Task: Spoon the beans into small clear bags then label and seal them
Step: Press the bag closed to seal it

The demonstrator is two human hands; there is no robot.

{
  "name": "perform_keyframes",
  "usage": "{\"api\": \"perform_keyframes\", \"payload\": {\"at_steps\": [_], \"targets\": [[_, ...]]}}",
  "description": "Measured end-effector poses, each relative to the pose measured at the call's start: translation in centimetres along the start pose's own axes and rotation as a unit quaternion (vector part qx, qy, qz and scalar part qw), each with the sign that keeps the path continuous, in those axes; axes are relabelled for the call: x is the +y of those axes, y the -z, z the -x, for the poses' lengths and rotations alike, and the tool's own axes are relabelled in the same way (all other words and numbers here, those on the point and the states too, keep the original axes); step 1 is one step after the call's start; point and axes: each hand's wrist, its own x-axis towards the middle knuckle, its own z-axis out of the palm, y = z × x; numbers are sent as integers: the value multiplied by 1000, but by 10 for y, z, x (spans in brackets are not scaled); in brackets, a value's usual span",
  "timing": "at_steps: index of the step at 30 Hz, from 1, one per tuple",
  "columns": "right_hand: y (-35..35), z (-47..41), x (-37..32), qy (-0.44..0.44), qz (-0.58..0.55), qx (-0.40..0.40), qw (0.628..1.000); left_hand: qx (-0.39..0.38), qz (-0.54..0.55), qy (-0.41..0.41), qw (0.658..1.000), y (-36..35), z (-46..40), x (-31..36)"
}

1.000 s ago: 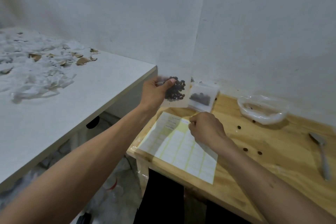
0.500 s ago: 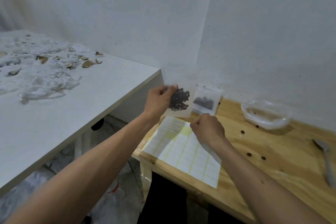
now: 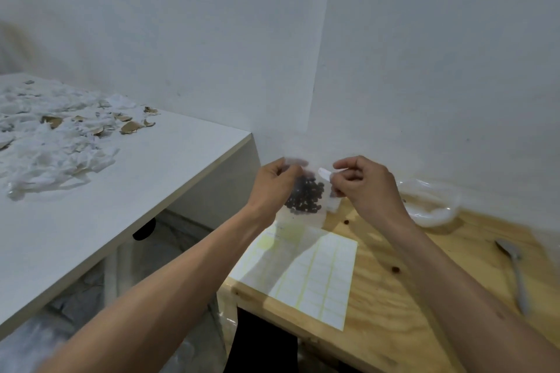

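Item: small clear bag (image 3: 304, 200) of dark beans (image 3: 305, 198), held in the air above the near-left corner of the wooden table (image 3: 394, 306); left hand (image 3: 272, 188) grips its upper left edge, fingers curled, thumb pressed against the blurred top strip. Right hand (image 3: 368, 188): just right of the bag, thumb and forefinger pinching a small white label (image 3: 325, 174) whose free end points toward the bag's upper right corner; remaining fingers curled in; whether the label touches the bag cannot be told. Partly hidden behind the right fingers: a second small bag (image 3: 333, 206), contents not visible. Below both hands, flat on the table: label sheet (image 3: 315, 275), white stickers in rows on yellowish backing, its upper left part showing bare backing. Loose beans on the wood: one (image 3: 346, 222) just under the right hand, another (image 3: 395, 268) beside the right forearm. Beyond the right hand, near the wall: crumpled clear plastic bag (image 3: 430, 206), lying open. Well right of the fingers: grey spoon (image 3: 515, 269), bowl end toward the wall, handle toward the viewer. Well left of the left hand: white desk (image 3: 127, 191), higher than the wooden table, bearing a heap of white shreds (image 3: 45, 145) mixed with brown flakes (image 3: 130, 127)
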Motion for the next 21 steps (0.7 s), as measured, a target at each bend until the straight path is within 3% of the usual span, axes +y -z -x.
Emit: {"api": "perform_keyframes", "payload": {"at_steps": [10,21], "targets": [[34,-7,6,45,0,59,997,-57,24,32,998,-47,5,10],[50,-3,9,61,15,70,996,-61,14,6,998,-66,13,17]]}}
